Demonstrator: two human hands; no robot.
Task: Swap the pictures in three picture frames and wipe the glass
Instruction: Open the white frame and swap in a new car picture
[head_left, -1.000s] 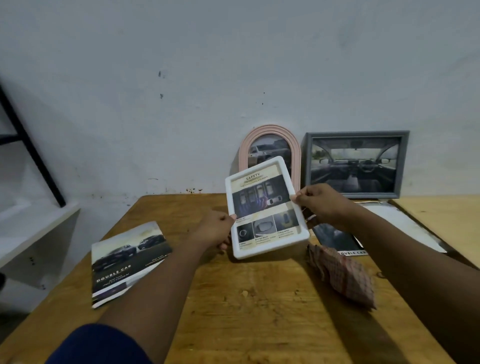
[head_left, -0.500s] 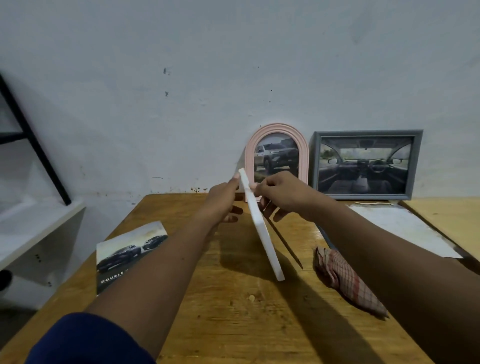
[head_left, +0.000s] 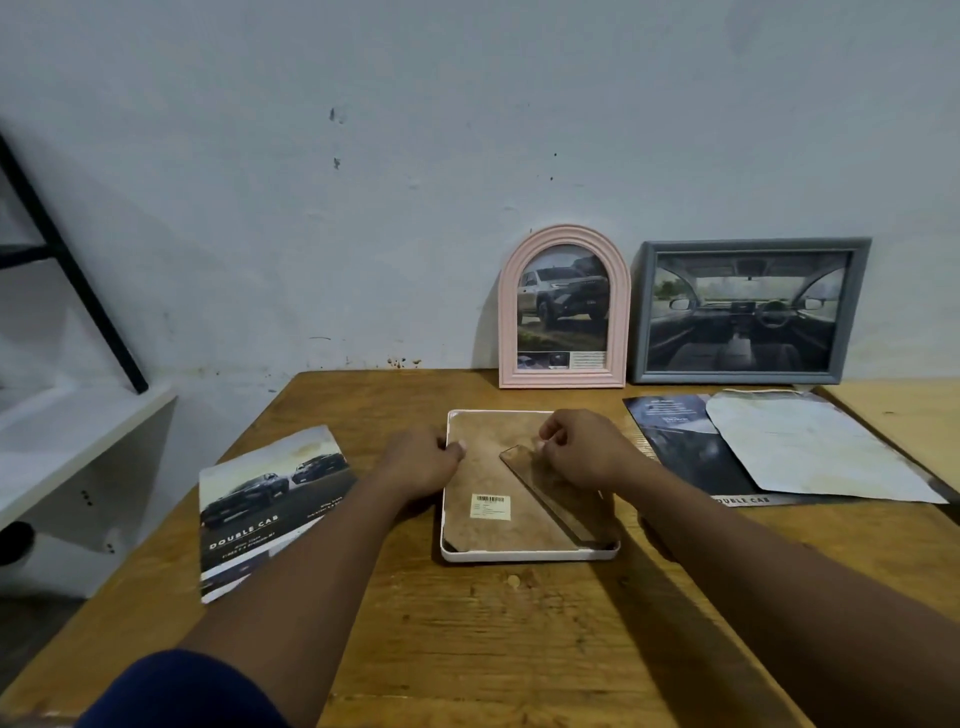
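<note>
The white frame (head_left: 524, 555) lies face down at the middle of the table (head_left: 519, 623), and its brown backing board (head_left: 483, 467) fills the recess, so whatever picture it holds is hidden from me. The fold-out stand (head_left: 550, 493) runs across the board on a ten-to-four line. My right hand (head_left: 582, 452) is the nearer one: at the frame's one o'clock, its fingertips pinch the stand's upper tip. My left hand (head_left: 421, 462) is at ten o'clock, fingers curled onto the frame's rim, gripping it as best I can judge. I reckon the board comes out next, lifted toward twelve. Behind, the pink arched frame (head_left: 563, 306) holds a pickup photo and the grey frame (head_left: 748, 312) a car interior.
</note>
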